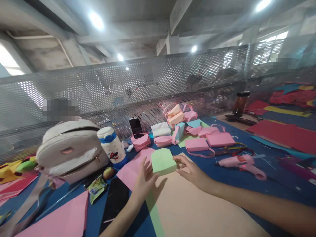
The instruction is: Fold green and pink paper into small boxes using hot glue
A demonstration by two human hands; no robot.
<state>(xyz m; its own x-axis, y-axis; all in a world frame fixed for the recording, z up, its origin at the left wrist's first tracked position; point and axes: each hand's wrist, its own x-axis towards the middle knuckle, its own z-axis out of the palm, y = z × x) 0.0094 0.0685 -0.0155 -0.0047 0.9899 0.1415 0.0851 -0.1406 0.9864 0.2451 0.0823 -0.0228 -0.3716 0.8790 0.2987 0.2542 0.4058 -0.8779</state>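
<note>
A light green folded paper box [164, 160] with a rounded flap sits between my hands, above a large peach paper sheet [197, 207]. My left hand [144, 176] is at its left side, the thumb by the lower front corner and the fingers curled along the edge. At the right side, my right hand [191, 171] pinches the box's edge between thumb and fingers. A pink paper sheet [134, 166] lies just beyond my left hand. Several pink paper bags, such as the pink bag [197, 144], rest past the box, some with thin paper handles.
A pink glue gun [243, 162] lies to the right. A white backpack [71, 148], a bottle [112, 146], a snack packet [97, 189] and a black flat item [116, 200] are on the left. A phone [136, 127] stands upright before the perforated metal partition [148, 79]. Red paper [283, 133] lies far right.
</note>
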